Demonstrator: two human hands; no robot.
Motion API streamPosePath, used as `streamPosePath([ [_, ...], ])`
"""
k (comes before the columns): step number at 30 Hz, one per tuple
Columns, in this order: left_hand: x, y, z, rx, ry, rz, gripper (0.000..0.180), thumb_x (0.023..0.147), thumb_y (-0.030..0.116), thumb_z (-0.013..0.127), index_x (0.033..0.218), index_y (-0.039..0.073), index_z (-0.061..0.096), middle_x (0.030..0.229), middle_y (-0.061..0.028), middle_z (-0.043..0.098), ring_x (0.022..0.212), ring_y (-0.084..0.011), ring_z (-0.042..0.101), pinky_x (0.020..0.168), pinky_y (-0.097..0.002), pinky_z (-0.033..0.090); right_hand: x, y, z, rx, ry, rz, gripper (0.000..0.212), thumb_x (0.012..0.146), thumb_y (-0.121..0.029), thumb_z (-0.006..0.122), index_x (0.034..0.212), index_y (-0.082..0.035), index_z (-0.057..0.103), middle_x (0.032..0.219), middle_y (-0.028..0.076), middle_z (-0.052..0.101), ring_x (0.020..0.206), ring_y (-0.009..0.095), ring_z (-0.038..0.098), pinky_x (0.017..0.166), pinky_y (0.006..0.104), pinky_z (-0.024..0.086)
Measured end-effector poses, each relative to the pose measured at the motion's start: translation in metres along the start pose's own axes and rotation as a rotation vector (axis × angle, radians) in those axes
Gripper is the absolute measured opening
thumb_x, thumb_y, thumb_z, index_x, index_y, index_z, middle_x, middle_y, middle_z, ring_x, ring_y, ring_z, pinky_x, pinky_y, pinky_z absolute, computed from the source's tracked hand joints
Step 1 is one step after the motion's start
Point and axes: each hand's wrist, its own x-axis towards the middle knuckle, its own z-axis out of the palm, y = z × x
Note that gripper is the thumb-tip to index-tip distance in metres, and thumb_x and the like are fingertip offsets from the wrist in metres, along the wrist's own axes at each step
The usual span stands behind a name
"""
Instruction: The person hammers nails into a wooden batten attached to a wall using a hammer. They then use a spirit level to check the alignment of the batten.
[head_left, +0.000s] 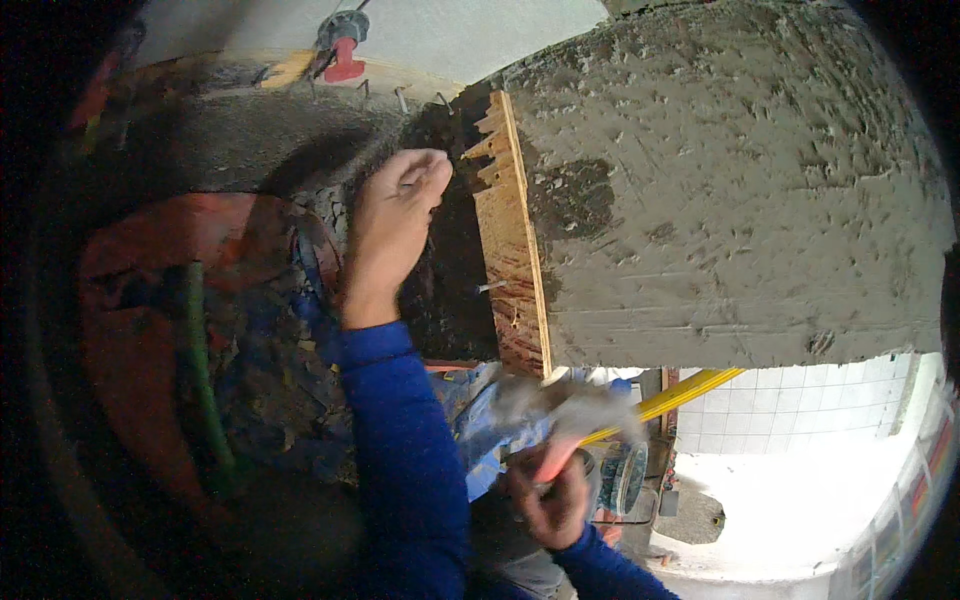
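My right hand (555, 505) grips a hammer (560, 456) by its orange-red handle. The hammer's head is smeared by motion below the lower end of a wooden board (518, 250). That board stands along the edge of a grey mortared surface (720, 220). Splinters break its upper left edge, and a nail (491, 287) sticks out of its face lower down. Left of the splintered part, my left hand (400, 210) is raised with its fingers curled and finger and thumb drawn together. Whatever they may hold is too small to make out.
A red-and-black tool (344, 60) lies on the ledge at the top, near several bent metal pieces. Rubble and a green hose (203, 370) lie at lower left by a reddish tub (125, 340). A yellow bar (690, 393), a bucket (625, 475) and white tiles (790, 405) are at lower right.
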Motion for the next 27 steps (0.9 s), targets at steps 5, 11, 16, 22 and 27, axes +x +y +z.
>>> streamPosePath([
  [5,0.011,-0.03,0.048,-0.03,0.21,0.248,0.049,0.092,0.032,0.079,0.135,0.012,0.067,0.115,-0.0059,0.067,0.088,-0.015,0.058,0.078,-0.0301,0.048,0.074,-0.089,-0.05,0.609,-0.003,0.014,0.054,0.092,-0.004,0.067,0.141,0.004,0.047,0.1,0.014,0.064,0.074,0.016,0.067,0.064,0.0294,0.055],
  [11,0.013,-0.034,0.056,0.205,0.207,0.339,0.059,0.087,0.026,0.081,0.142,0.013,0.064,0.121,-0.0149,0.065,0.112,-0.0265,0.062,0.1,-0.0367,0.048,0.152,-0.107,-0.04,-0.131,0.137,-0.331,0.07,0.087,-0.001,0.065,0.152,0.007,0.043,0.111,0.026,0.068,0.09,0.035,0.07,0.08,0.0398,0.056],
  [16,0.014,-0.035,0.06,0.135,0.209,0.335,0.059,0.087,0.026,0.081,0.141,0.012,0.065,0.117,-0.0141,0.062,0.108,-0.0272,0.062,0.094,-0.0366,0.05,0.185,-0.1,-0.019,-0.299,0.176,-0.443,0.067,0.086,-0.004,0.069,0.148,0.008,0.049,0.114,0.028,0.07,0.1,0.026,0.066,0.088,0.035,0.054],
  [22,0.018,-0.037,0.058,0.074,0.181,0.297,0.058,0.085,0.021,0.082,0.14,0.01,0.066,0.117,-0.015,0.063,0.109,-0.0268,0.063,0.097,-0.0354,0.05,0.196,-0.105,-0.019,-0.249,0.093,-0.421,0.067,0.087,-0.005,0.07,0.148,0.011,0.047,0.122,0.025,0.071,0.107,0.017,0.065,0.093,0.0302,0.052],
  [27,0.019,-0.034,0.057,0.101,0.186,0.312,0.059,0.084,0.02,0.083,0.139,0.009,0.066,0.118,-0.0163,0.064,0.112,-0.028,0.064,0.098,-0.0352,0.049,0.194,-0.102,-0.019,-0.223,0.036,-0.412,0.068,0.088,-0.003,0.07,0.149,0.012,0.045,0.128,0.025,0.068,0.111,0.017,0.063,0.097,0.0294,0.05],
])
